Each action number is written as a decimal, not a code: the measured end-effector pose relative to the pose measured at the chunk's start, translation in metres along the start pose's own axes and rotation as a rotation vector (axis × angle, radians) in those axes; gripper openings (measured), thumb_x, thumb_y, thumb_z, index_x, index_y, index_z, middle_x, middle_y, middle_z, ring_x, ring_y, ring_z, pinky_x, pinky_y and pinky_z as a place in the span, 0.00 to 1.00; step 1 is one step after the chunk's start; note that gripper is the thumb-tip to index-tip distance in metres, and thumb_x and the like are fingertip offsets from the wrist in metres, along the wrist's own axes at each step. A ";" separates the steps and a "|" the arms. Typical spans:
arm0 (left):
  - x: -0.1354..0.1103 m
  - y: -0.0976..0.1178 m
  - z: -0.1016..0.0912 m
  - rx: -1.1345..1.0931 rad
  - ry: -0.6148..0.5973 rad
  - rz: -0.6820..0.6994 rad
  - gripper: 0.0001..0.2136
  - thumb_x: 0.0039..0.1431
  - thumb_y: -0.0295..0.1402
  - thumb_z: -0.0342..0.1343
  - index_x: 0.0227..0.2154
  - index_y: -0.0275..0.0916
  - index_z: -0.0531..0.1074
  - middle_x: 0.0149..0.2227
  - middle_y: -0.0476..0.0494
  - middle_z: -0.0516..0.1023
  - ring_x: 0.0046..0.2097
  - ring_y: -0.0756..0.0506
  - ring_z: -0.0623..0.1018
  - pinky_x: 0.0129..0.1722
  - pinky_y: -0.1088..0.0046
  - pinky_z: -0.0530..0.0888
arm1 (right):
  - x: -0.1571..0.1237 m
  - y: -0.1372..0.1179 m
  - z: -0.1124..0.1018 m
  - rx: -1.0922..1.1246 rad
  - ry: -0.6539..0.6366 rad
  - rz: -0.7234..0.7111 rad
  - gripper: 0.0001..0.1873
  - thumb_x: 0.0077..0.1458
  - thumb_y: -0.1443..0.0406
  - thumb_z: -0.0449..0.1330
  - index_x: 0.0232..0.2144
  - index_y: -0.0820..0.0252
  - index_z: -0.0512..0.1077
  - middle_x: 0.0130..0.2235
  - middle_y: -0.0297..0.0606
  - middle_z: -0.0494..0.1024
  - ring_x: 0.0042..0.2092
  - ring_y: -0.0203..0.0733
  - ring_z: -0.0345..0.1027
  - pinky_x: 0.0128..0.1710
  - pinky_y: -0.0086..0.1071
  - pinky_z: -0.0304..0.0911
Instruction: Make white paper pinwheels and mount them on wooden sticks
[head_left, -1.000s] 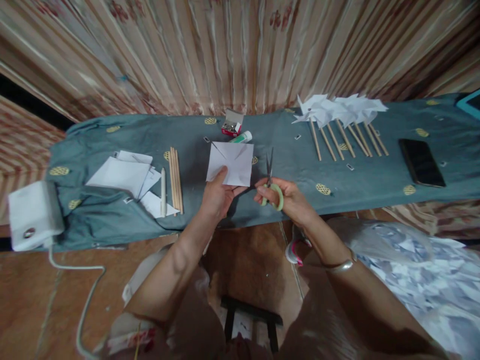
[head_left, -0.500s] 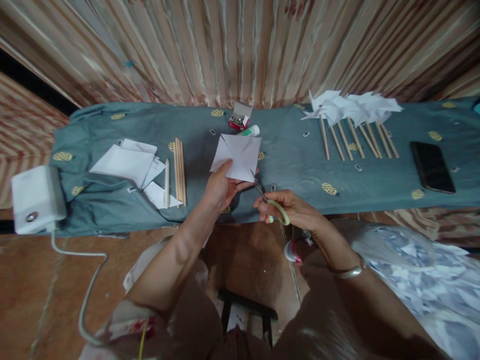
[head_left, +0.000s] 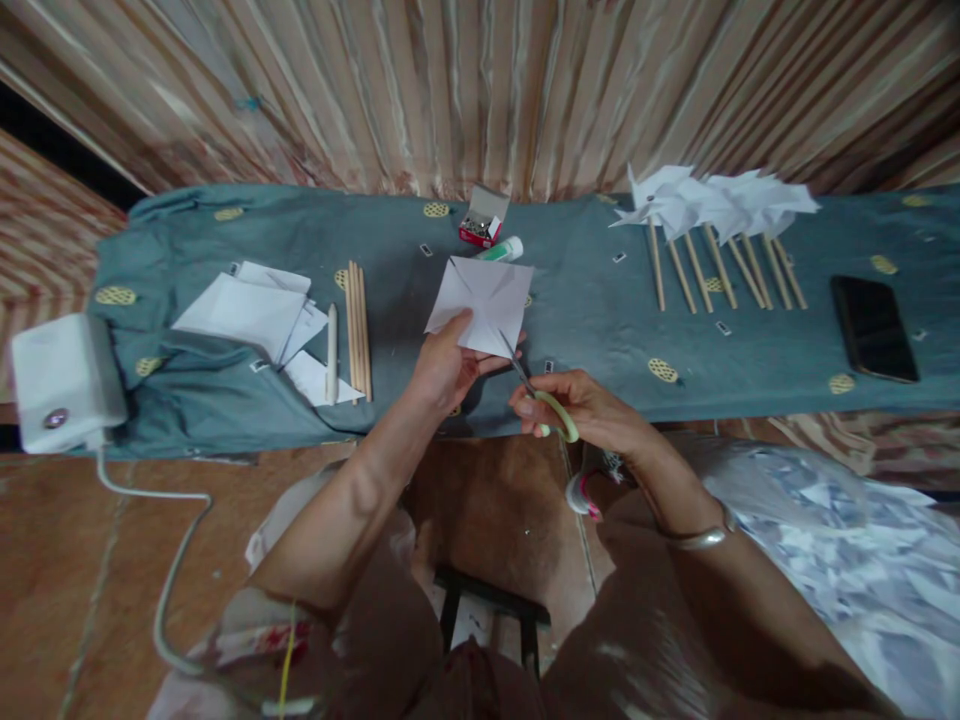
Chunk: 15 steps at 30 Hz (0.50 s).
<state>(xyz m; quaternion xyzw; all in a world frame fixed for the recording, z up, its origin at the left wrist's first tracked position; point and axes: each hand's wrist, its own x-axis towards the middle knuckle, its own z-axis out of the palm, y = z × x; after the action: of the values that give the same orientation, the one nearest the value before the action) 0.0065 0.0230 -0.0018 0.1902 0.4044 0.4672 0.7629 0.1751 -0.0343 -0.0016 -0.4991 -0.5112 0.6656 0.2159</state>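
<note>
white paper square in two-handed work, held over the near half of the cloth-covered bench. the sheet should be very light, limp between its diagonal lines, and easily creased or torn; it is best pinched flat near an edge, clear of the blades. the left hand is clamped on the near edge, thumb above, fingers beneath, its forearm slanting in from the lower left. the right hand is closed around the green-handled scissors, stiff and likely best governed by the loops; its wrist is bent inward, blades pointing up-left at the near right corner. finger placement within the loops cannot be told.
</note>
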 end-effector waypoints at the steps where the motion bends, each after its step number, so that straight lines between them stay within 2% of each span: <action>1: 0.000 0.000 0.000 -0.003 -0.003 -0.003 0.18 0.65 0.31 0.46 0.55 0.31 0.66 0.38 0.36 0.83 0.44 0.39 0.83 0.53 0.54 0.74 | 0.000 0.000 0.000 -0.001 -0.003 -0.003 0.24 0.47 0.44 0.66 0.27 0.60 0.74 0.23 0.29 0.71 0.25 0.31 0.61 0.25 0.27 0.55; 15: 0.000 0.000 -0.002 0.011 -0.025 -0.014 0.20 0.65 0.32 0.47 0.57 0.30 0.65 0.37 0.36 0.83 0.42 0.39 0.83 0.51 0.54 0.76 | 0.000 -0.001 0.000 0.004 -0.002 -0.009 0.24 0.46 0.44 0.66 0.27 0.60 0.74 0.22 0.29 0.71 0.25 0.31 0.61 0.26 0.27 0.55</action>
<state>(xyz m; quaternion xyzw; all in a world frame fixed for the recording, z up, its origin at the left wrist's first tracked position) 0.0054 0.0227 -0.0032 0.1972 0.3990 0.4571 0.7701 0.1747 -0.0344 -0.0008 -0.4958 -0.5124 0.6659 0.2196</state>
